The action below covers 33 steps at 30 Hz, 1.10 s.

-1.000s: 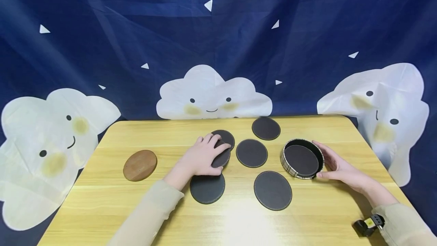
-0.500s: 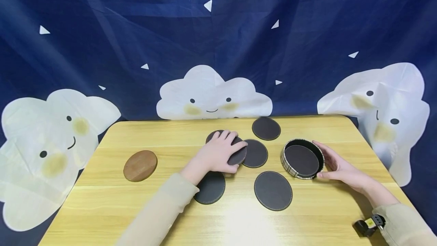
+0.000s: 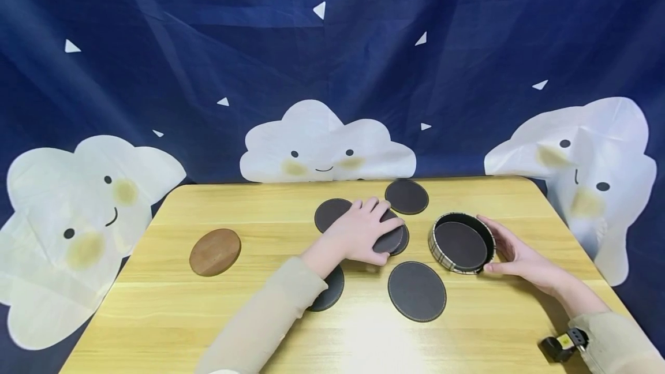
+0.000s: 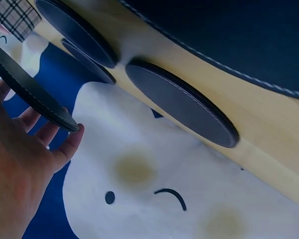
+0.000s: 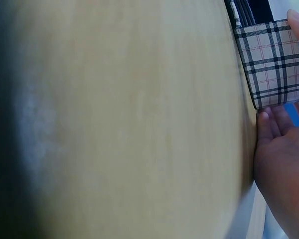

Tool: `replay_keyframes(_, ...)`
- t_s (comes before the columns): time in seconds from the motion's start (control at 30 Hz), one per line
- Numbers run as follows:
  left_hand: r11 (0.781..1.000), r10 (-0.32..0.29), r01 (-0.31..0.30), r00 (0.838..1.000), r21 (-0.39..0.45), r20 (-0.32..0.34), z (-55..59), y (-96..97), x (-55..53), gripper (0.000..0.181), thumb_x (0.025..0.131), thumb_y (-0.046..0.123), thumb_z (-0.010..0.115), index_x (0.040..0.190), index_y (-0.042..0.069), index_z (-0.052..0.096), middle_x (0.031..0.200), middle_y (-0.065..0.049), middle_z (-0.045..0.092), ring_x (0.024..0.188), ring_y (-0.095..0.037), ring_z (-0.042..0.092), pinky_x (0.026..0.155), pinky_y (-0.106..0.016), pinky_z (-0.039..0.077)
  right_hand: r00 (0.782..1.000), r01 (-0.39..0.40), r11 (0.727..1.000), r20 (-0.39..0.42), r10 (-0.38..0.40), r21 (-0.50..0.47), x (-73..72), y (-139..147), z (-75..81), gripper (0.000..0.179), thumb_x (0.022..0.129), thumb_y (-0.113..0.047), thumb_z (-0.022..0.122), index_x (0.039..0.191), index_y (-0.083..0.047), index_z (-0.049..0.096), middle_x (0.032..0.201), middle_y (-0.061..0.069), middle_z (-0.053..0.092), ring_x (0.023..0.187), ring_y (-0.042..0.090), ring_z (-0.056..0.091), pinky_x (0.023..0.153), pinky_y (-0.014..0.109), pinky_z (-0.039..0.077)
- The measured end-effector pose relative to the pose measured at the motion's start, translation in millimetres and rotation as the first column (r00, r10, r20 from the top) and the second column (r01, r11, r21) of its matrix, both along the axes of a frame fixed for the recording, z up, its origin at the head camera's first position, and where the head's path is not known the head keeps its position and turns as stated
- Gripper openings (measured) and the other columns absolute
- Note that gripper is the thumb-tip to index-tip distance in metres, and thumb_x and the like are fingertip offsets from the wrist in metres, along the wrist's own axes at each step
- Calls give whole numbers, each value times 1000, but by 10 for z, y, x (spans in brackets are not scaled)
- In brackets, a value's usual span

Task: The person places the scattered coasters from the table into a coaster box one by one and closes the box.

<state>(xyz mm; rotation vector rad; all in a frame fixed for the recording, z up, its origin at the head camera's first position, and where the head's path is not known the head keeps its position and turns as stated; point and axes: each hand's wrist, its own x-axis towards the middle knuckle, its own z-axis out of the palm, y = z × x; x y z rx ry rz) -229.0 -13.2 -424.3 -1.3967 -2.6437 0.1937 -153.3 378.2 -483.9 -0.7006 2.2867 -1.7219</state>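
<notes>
My left hand (image 3: 361,232) holds a round black coaster (image 3: 388,241) with stitched edging by its rim. The left wrist view shows that coaster (image 4: 32,92) lifted off the table, thumb and fingers spread along its edge. Beneath it in the head view, another coaster (image 3: 405,242) lies mostly hidden. My right hand (image 3: 519,258) grips the right side of a round plaid coaster holder (image 3: 441,255), thumb in front and fingers behind. Its inside is black. In the right wrist view, dark layered edges (image 5: 245,12) show at a gap in the plaid wall (image 5: 271,62).
More black coasters lie flat: one at the back left (image 3: 330,214), one at the back (image 3: 407,196), one in front (image 3: 417,291). Another (image 3: 329,292) is partly covered by the left sleeve. A brown wooden disc (image 3: 215,252) lies on the left of the table (image 3: 156,305).
My left hand has carried its coaster rightward, from beside the back-left coaster to over the middle one. The right hand and the holder stay in place.
</notes>
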Motion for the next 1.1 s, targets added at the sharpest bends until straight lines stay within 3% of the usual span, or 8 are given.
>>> replay_keyframes(0.3, 999, -30, 30, 1000, -46, 6, 19, 285, 24, 78, 86, 66, 65, 156, 37, 46, 154, -4, 45, 137, -25, 44, 103, -46, 43, 1000, 2, 1000, 8, -2, 5, 2, 9, -10, 99, 88, 15, 65, 170, -3, 10, 163, -30, 29, 144, -23, 30, 109, 0, 27)
replay_keyframes(0.67, 994, -61, 57, 997, -91, -42, 71, 672, 35, 84, 87, 71, 59, 162, 42, 37, 158, -3, 41, 139, -24, 40, 104, -43, 41, 1000, 4, 1000, 3, -4, 6, -1, 14, -25, 99, 89, 16, 65, 170, -3, 11, 162, -29, 31, 142, -19, 37, 109, 0, 28)
replay_keyframes(0.87, 994, -62, 57, 997, -95, -52, 96, 863, 40, 86, 84, 75, 60, 161, 43, 37, 152, 1, 44, 134, -20, 42, 101, -40, 40, 1000, 2, 1000, 3, -2, 7, -6, 23, -30, 99, 89, 16, 65, 170, -3, 11, 161, -28, 33, 142, -18, 38, 108, 0, 27)
replay_keyframes(1.1, 992, -60, 54, 997, -115, -52, 104, 1095, 46, 85, 85, 79, 58, 160, 45, 36, 151, 4, 44, 136, -17, 43, 105, -39, 39, 1000, -11, 1000, 14, 11, -2, -10, 15, -27, 99, 90, 16, 64, 170, -4, 9, 162, -29, 30, 144, -20, 34, 109, 0, 27)
